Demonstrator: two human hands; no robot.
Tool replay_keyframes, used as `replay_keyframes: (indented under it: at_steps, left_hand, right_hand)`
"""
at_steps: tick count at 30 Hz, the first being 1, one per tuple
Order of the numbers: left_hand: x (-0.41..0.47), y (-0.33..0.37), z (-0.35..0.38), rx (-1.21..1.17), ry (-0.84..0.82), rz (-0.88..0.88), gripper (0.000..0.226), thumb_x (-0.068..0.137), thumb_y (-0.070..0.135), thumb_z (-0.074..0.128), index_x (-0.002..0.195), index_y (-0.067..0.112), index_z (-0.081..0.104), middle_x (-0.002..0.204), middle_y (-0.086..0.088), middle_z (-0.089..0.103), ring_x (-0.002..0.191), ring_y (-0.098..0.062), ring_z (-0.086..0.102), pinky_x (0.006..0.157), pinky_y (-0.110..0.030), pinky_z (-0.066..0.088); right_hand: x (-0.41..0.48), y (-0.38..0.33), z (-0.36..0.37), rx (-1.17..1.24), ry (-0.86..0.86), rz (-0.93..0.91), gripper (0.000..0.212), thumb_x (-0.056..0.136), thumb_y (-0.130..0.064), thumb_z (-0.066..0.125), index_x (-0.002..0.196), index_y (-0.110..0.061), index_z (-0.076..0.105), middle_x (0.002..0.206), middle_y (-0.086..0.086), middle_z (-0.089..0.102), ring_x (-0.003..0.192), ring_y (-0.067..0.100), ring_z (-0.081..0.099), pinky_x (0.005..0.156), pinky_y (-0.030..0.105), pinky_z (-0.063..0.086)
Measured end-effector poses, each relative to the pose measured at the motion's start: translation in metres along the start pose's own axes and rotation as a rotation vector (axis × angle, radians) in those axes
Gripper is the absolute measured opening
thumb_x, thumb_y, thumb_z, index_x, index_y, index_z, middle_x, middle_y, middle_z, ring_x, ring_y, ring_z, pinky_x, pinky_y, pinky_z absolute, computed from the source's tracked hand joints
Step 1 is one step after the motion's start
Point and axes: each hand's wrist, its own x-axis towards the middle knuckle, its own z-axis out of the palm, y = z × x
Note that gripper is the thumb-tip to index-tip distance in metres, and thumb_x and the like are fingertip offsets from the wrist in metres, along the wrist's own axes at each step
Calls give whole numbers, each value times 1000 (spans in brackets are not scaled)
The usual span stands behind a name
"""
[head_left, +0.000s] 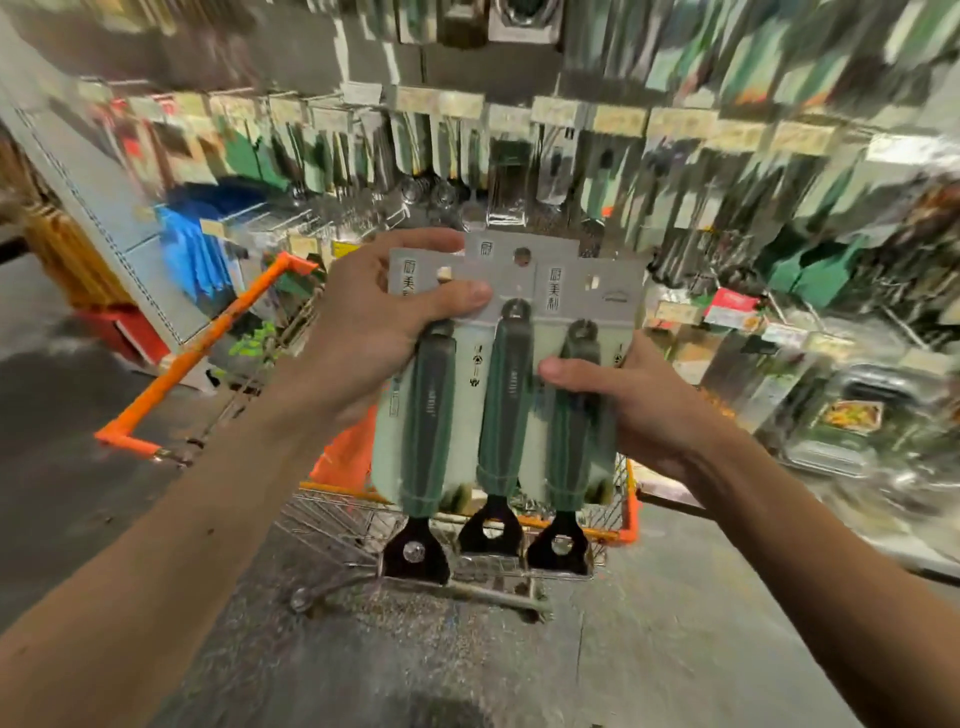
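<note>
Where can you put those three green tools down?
Bare wire shows in the cart basket, just under the three carded tools that the left hand and right hand grip. The grey floor between the forearms is open too. The hanging goods ahead and the shelf on the right are packed.

matt grey card backings (566, 291), dark green plastic handles (501, 395) with a soft sheen, glossy black heads (415, 553), wire-metal cart (343, 525) with orange plastic trim, rough speckled concrete floor (467, 665)
</note>
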Motion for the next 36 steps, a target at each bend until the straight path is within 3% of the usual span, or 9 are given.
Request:
replay_keyframes:
  at_steps: [7, 14, 17, 21, 24, 27, 30, 34, 36]
  left_hand:
    - [7, 12, 113, -68, -162, 10, 9, 80, 4, 75, 80, 10, 69, 73, 1, 76, 66, -12, 73, 57, -20, 56]
    - [15, 9, 301, -112, -251, 36, 9, 82, 8, 76, 87, 1, 74, 83, -12, 77, 74, -23, 74, 67, -37, 62]
    - [13, 13, 390, -43, -310, 101, 4, 87, 13, 73, 85, 9, 74, 80, -4, 77, 72, -17, 73, 64, -29, 60]
    - [11, 23, 499, 108, -313, 255, 23, 91, 27, 69, 71, 20, 60, 62, 14, 66, 54, 3, 57, 52, -12, 44]
    - [16, 30, 558, 247, -309, 342, 29, 94, 39, 63, 76, 15, 58, 67, 7, 62, 58, -1, 55, 51, -14, 40]
    - [33, 36, 597, 352, -304, 365, 36, 96, 46, 56, 88, 12, 60, 80, -2, 66, 71, -16, 61, 56, -19, 42]
    - [55, 45, 626, 337, -307, 353, 31, 100, 42, 49, 90, 13, 54, 82, 2, 60, 72, -11, 56, 58, -14, 37]
    - [97, 49, 653, 281, -262, 313, 29, 101, 40, 48, 92, 12, 50, 87, -5, 61, 77, -16, 56, 61, -23, 39]
    - [117, 49, 663, 218, -278, 257, 21, 101, 27, 46, 90, 10, 49, 85, 1, 58, 77, -15, 54, 62, -22, 42]
  right_hand:
    - [-66, -21, -78, 52, 216, -23, 35, 73, -6, 68, 107, -15, 68, 102, 5, 75, 89, 19, 72, 69, 32, 59]
    - [-150, -43, -217, -92, 638, -132, 45, 68, -7, 79, 112, -12, 68, 101, 3, 77, 92, 21, 74, 73, 34, 60]
    - [-192, -54, -285, -173, 731, -147, 43, 72, -9, 80, 113, -14, 68, 103, 1, 76, 94, 17, 73, 81, 35, 59]
    - [-239, -69, -367, -203, 859, -182, 39, 70, -7, 83, 106, -15, 71, 97, -1, 77, 89, 15, 74, 77, 30, 60]
    - [-259, -83, -419, -166, 907, -185, 42, 70, -6, 84, 109, -10, 70, 96, 4, 78, 88, 20, 75, 75, 35, 60]
    - [-263, -100, -461, -185, 932, -223, 32, 72, -4, 82, 101, -11, 72, 88, 1, 78, 81, 16, 75, 62, 23, 58]
    - [-254, -120, -498, -193, 939, -261, 30, 73, -5, 83, 99, -12, 72, 86, 1, 78, 78, 15, 75, 59, 24, 58]
    - [-229, -143, -541, -140, 892, -279, 25, 75, 0, 79, 98, -9, 70, 82, 7, 77, 68, 17, 75, 51, 27, 56]
    - [-211, -150, -563, -221, 865, -297, 30, 74, -7, 81, 101, -13, 69, 79, -3, 77, 69, 7, 73, 51, 19, 54]
